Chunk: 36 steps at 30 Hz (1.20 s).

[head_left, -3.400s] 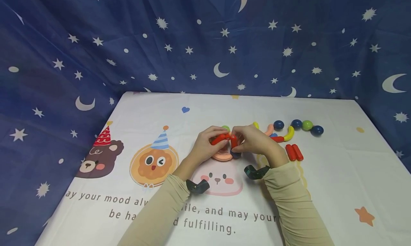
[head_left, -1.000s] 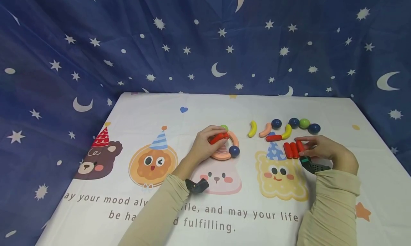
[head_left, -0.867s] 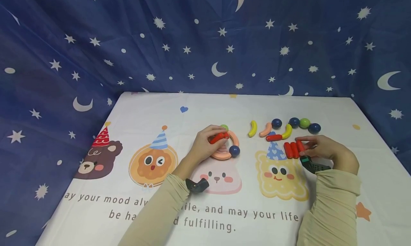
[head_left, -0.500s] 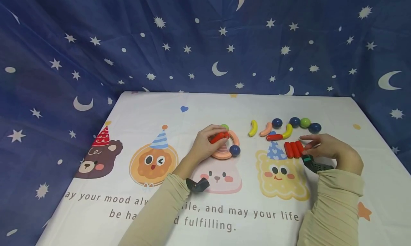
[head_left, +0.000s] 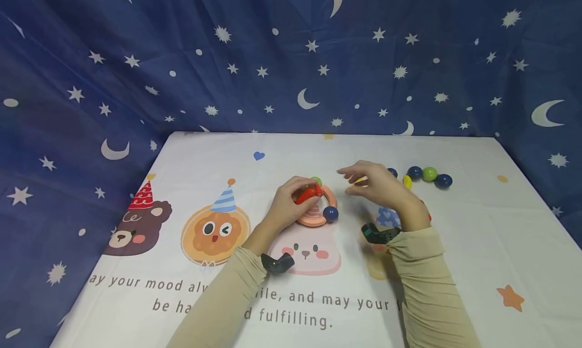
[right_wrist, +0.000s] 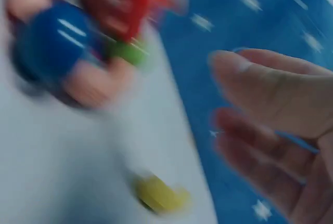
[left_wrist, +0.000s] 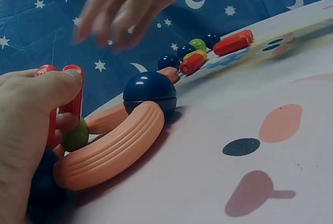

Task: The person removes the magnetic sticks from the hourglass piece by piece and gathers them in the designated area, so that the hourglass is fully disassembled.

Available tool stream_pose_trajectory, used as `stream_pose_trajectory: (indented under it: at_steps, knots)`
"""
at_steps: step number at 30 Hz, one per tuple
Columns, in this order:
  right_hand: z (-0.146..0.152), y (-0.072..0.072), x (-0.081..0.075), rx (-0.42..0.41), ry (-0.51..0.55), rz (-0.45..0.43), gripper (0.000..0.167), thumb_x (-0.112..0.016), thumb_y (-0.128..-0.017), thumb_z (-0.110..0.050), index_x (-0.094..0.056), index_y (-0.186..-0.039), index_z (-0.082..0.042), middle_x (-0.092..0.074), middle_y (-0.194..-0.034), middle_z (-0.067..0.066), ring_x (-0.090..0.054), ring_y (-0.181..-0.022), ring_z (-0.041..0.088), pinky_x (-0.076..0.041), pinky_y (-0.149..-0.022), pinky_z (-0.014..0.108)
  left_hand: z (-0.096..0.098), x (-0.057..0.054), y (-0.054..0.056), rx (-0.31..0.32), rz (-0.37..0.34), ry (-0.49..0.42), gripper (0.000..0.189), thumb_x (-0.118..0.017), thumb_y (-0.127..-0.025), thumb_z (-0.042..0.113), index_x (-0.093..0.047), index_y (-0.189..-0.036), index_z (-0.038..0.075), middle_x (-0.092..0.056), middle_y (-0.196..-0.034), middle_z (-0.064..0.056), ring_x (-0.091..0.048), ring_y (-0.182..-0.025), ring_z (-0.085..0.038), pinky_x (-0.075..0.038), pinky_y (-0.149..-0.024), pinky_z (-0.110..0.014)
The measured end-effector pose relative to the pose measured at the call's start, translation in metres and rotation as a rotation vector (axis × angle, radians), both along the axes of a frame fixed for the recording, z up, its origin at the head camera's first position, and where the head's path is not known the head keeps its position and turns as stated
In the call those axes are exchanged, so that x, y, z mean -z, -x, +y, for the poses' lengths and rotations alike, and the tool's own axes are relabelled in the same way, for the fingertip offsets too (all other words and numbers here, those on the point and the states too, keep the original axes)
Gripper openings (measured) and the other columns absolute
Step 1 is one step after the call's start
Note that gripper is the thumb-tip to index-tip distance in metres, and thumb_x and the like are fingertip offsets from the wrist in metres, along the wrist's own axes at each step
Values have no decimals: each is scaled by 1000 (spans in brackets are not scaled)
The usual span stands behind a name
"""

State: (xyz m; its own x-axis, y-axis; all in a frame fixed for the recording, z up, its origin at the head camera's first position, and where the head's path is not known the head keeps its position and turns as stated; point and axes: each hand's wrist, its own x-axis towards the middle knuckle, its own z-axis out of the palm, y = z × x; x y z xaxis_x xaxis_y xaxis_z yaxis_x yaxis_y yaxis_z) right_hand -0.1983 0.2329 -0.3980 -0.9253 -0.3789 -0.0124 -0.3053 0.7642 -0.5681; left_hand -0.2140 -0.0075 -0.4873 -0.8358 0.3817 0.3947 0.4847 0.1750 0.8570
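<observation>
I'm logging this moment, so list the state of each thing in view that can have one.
Left hand: gripping red rods
Right hand: empty, raised over the cloth
Peach curved pieces: laid in a ring
Ring's blue ball: touching a peach piece
Far green ball: resting between two loose blue balls
Loose red rods: lying on the cloth
Yellow piece: on the cloth, blurred in the right wrist view
</observation>
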Motion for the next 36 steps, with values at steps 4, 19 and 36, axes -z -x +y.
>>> stream_pose_trajectory:
  at_steps: [4,19,36]
  knots:
    - [-35,7,20,-53,-54,95,46,-74,-81,-10,-61,-126,-10,-60,-118,11,-59,-108,26,-51,-92,43,-1,9,4,-20,-6,9,38,-76,-80,16,-63,-115,11,-63,-110,-4,-63,-95,-17,-54,-85,-29]
    - [-63,15,53,-10,-39,336,24,-68,-84,-4,-72,-106,-8,-67,-101,4,-65,-94,20,-53,-89,36,1,9,5,-19,-16,-8,27,-75,-81,14,-61,-104,10,-61,-104,-4,-61,-94,-14,-53,-86,-26]
    - [-64,15,52,20,-49,203,19,-70,-85,-10,-71,-104,-6,-69,-96,7,-66,-92,20,-55,-85,36,-1,11,6,-18,-4,-17,24,-73,-82,15,-62,-103,9,-61,-101,-4,-61,-89,-13,-53,-80,-24]
